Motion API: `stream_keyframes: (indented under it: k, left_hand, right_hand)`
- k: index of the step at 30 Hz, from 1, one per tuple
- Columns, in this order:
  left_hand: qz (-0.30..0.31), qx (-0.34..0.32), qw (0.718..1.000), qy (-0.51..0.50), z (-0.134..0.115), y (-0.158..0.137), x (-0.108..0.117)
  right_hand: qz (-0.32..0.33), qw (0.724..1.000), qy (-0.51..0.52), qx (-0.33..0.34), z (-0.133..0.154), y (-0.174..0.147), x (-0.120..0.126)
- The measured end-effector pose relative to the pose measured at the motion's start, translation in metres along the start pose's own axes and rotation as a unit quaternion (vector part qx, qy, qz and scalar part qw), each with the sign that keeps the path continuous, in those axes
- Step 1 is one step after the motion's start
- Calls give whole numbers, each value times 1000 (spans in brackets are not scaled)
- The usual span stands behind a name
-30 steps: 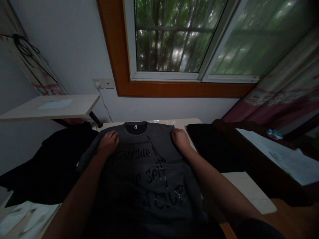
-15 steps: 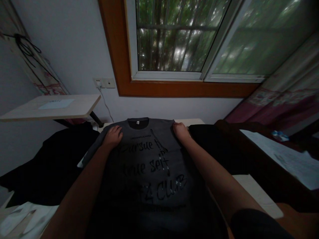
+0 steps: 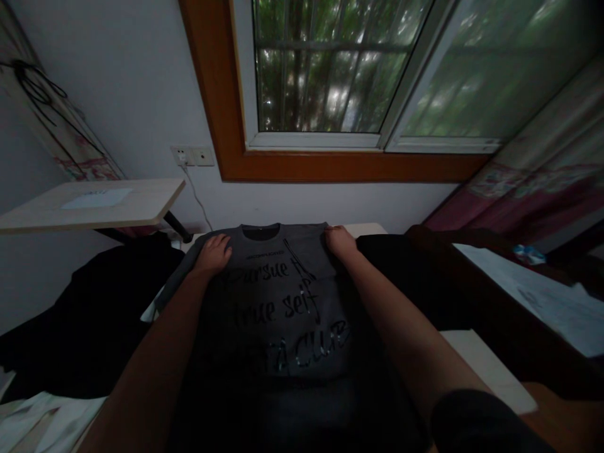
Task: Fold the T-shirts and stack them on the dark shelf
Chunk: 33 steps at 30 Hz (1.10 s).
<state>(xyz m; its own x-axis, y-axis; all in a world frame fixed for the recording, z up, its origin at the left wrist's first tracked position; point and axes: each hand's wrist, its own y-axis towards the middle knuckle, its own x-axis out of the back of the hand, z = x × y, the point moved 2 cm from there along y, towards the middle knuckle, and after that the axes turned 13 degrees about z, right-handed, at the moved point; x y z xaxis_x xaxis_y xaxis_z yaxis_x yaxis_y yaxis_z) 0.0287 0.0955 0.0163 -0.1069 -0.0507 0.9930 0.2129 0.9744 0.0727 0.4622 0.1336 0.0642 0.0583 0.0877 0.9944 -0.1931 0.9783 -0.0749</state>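
Fingers [image 3: 223, 240] of the left hand [image 3: 213, 255] lie loosely spread over one shoulder of a dark grey T-shirt [image 3: 252, 255]; whether they pinch the fabric, I cannot tell. The right hand [image 3: 342, 241] has its fingers curled closed on the opposite shoulder's edge. From left to right: black cloth [image 3: 89, 314] is heaped below a pale raised shelf [image 3: 155, 192] bearing a paper sheet [image 3: 97, 199]. In the centre, between the forearms, the T-shirt is spread front up over a pale tabletop [image 3: 365, 231], its round neckline nearest the window [image 3: 321, 82]. Dark, partly glossy lettering [image 3: 301, 306] on it includes "Pursue", "true self" and "CLUB"; its lower part is too dark to make out. Farther right come black fabric [image 3: 401, 267], a larger paper [image 3: 533, 296] and a curtain [image 3: 542, 170], pink toward the bottom.
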Motion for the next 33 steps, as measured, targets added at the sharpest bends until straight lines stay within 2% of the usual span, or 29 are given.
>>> stream_keyframes:
  k: [7, 10, 15, 20, 26, 30, 33]
  left_hand:
    - [0, 9, 1000, -3, -4, -3, 3]
    - [-3, 13, 1000, -2, -8, -6, 5]
    - [-14, 41, 999, 8, -17, -11, 4]
    - [13, 78, 997, 10, -27, -25, 2]
    - [41, 58, 997, 25, -32, -64, 3]
    - [35, 19, 998, 44, -32, -93, 5]
    - [34, 10, 998, 51, -31, -106, 6]
  right_hand:
    - [-46, 998, -12, 37, 48, -32, -12]
    - [-110, 992, 42, 34, 66, -56, -23]
    - [-139, 983, 87, 82, 82, -96, -33]
    - [-141, 974, 115, 135, 78, -120, -32]
    - [-146, 969, 118, 160, 68, -136, -31]
    - [-149, 973, 91, 153, 60, -157, -25]
    - [-153, 980, 62, 109, 48, -175, -24]
